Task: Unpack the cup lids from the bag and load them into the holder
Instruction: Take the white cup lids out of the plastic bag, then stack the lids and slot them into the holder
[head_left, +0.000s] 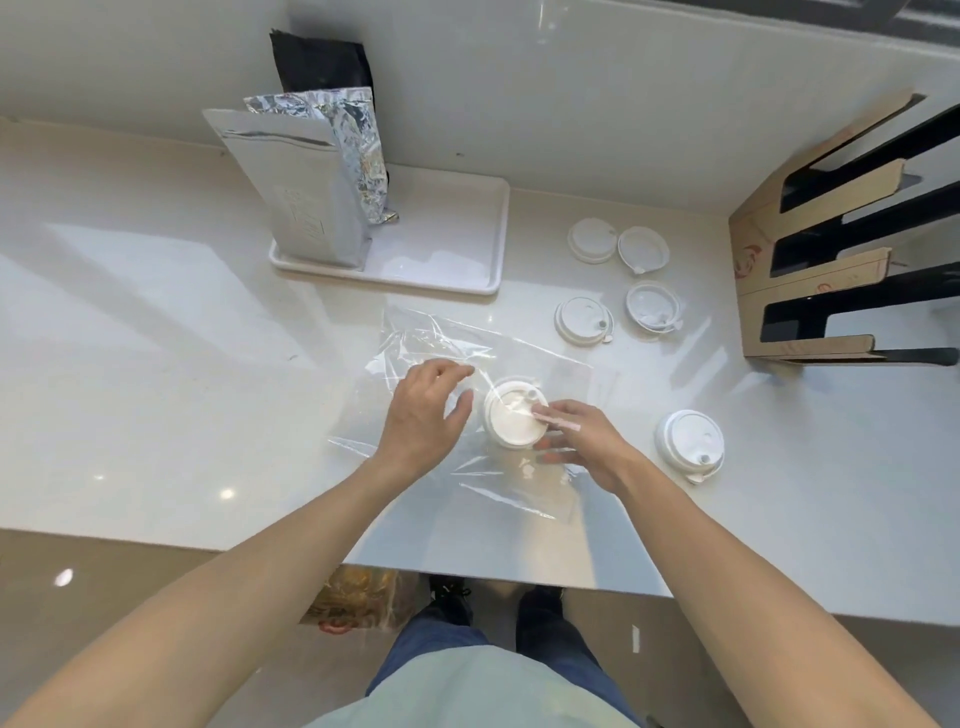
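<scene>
Both bare forearms reach forward over the near edge of the pale, glossy worktop (156, 322), converging on a clear plastic bag (431, 338) that lies flat and crinkled there. The left hand (423, 410) hovers palm down over the bag, wrist slightly bent, its grip loosely spread with fingers curled and thumb apart, closed on nothing that can be seen. The right hand (582, 441) comes in from the other side, fingers extended towards a short stack of white lids (514, 415); its fingertips touch the stack's rim, and whether film lies between them and the lids is hard to tell through the glare, so its grip looks narrow but not clearly closed. The stack sits between the two hands, just beside the left thumb, apparently within the bag. The lids are round, matte white plastic with a raised rim and a small sip plug. Five more loose lids (688, 441) lie on the worktop to the right. Farther right stands the cardboard holder (815, 260) with dark slanted slots. Behind the bag, a white tray (447, 260) carries a silver foil pouch (306, 192), upright.
</scene>
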